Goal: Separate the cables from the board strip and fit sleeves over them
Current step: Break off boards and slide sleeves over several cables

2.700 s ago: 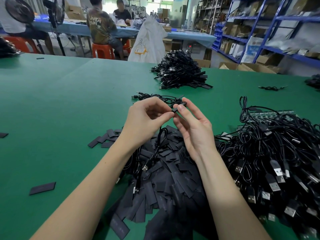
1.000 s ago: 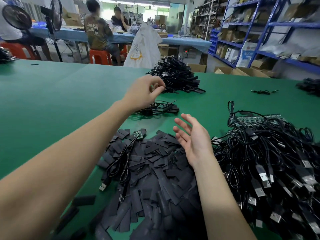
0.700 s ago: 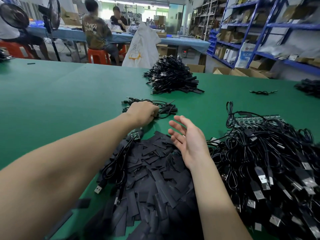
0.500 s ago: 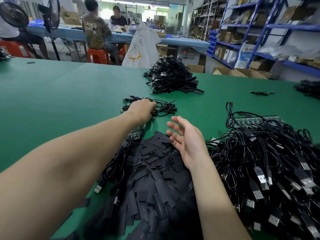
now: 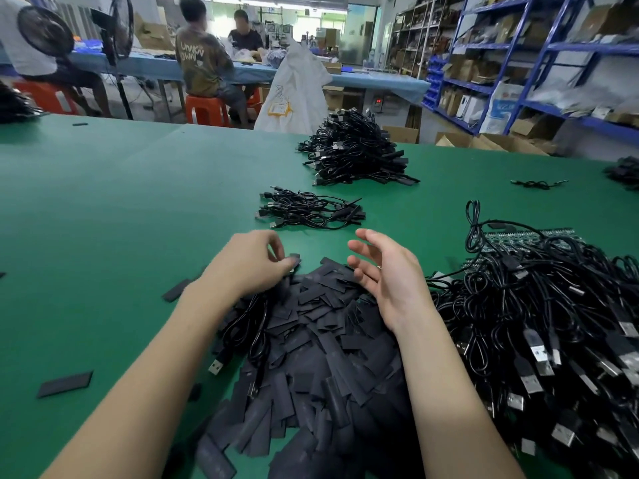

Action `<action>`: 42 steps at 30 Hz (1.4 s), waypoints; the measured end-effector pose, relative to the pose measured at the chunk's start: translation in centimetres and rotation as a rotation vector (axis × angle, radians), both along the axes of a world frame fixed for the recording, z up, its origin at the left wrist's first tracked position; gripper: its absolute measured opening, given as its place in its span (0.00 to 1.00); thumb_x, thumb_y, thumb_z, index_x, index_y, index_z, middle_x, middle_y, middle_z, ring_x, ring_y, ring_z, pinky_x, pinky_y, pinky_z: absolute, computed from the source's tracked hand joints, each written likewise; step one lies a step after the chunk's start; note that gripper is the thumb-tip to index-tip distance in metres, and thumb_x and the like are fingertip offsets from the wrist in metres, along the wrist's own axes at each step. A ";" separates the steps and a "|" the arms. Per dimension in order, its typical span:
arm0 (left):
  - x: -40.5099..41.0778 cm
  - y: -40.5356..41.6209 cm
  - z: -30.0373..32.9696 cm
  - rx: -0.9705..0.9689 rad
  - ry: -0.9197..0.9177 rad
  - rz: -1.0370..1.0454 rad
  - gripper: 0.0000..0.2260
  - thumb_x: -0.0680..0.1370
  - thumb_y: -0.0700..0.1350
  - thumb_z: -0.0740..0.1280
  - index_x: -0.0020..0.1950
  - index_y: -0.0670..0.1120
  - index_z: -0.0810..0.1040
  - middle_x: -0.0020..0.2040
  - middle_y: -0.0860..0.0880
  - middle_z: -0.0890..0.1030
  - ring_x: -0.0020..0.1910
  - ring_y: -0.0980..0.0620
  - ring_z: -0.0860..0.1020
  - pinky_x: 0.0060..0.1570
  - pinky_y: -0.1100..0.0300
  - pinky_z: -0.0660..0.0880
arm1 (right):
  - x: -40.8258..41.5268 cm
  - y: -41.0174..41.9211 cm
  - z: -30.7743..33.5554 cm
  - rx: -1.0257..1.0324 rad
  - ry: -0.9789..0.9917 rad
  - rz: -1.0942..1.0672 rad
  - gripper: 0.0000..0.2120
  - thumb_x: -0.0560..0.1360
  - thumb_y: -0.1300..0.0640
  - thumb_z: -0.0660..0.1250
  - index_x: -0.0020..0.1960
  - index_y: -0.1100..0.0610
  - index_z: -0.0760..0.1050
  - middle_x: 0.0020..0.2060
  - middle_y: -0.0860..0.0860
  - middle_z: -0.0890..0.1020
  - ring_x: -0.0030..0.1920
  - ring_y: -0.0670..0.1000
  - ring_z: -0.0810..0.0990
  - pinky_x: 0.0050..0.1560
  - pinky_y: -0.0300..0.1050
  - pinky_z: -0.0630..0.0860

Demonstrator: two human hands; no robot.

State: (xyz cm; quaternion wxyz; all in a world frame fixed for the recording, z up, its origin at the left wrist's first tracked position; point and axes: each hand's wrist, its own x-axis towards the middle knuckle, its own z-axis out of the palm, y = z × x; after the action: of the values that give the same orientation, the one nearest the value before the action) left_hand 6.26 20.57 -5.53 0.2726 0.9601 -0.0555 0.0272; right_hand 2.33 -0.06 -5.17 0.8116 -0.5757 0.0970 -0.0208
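Two hands work over the heap of black sleeves (image 5: 321, 344) in front of me on the green tabletop (image 5: 103, 202). My left hand (image 5: 249, 264) is at the far edge of the heap, with its fingers curled down, and it seems to pinch one sleeve (image 5: 294, 259) between thumb and fingertips, though the contact is partly hidden. My right hand (image 5: 387, 274) hovers just beside it, fingers spread and relaxed, holding nothing. The cables (image 5: 539, 316) waiting for sleeves lie in a big tangle on my right, some lying over the green board strip (image 5: 539, 235). A small bundle of cables (image 5: 307, 209) lies beyond my hands, and a bigger pile (image 5: 352, 150) is further away.

I think the step now is to take only one sleeve. To do it well, I should lift it by its end, so that neighbouring pieces do not come with it, then open its mouth before my right hand brings a cable end.
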 end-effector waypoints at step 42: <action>-2.6 -1.4 1.7 -1.250 0.593 -0.286 0.08 0.69 0.43 0.73 0.47 0.46 0.87 0.43 0.51 0.86 0.37 0.59 0.81 0.42 0.67 0.79 | -0.7 1.9 1.3 0.264 0.124 0.339 0.04 0.63 0.62 0.76 0.37 0.59 0.87 0.37 0.54 0.86 0.33 0.46 0.83 0.35 0.34 0.80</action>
State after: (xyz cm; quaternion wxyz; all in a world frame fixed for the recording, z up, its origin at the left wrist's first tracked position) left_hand 3.70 19.18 -3.82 0.7776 0.5739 -0.0783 -0.2448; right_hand 1.61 1.80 -3.85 0.8643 -0.4728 0.0506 0.1642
